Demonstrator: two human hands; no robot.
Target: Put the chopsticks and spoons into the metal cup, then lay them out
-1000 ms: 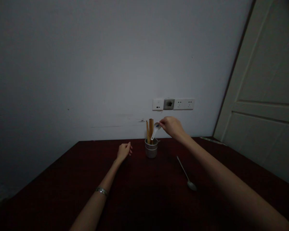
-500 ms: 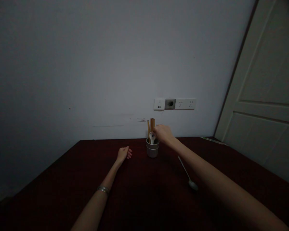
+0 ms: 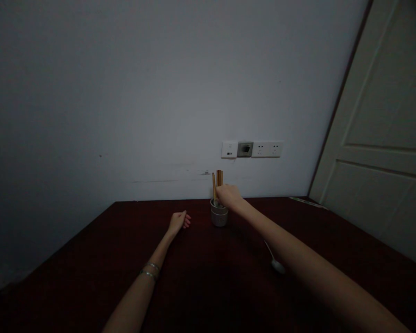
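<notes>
A small pale cup [image 3: 219,218] stands on the dark red table near the wall. Several wooden chopsticks [image 3: 219,177] rise out of it. My right hand [image 3: 229,196] is over the cup's rim, its fingers closed on a white spoon [image 3: 217,202]; most of the spoon is hidden by the hand and the cup. My left hand [image 3: 179,223] rests on the table left of the cup. Its fingers are loosely bent and apart, with nothing in them. Below my right forearm lies a long-handled metal spoon [image 3: 278,266], part of its handle covered by the arm.
Behind the table [image 3: 208,268] is a pale wall with a row of sockets and a switch [image 3: 251,149] above the cup. A white panelled door [image 3: 381,185] stands along the right side. A flat printed strip [image 3: 307,202] lies at the table's back right edge.
My right hand has moved down and slightly left, lower over the cup, and the white spoon is now mostly hidden. My right forearm covers more of the metal spoon's handle. My left hand stays put.
</notes>
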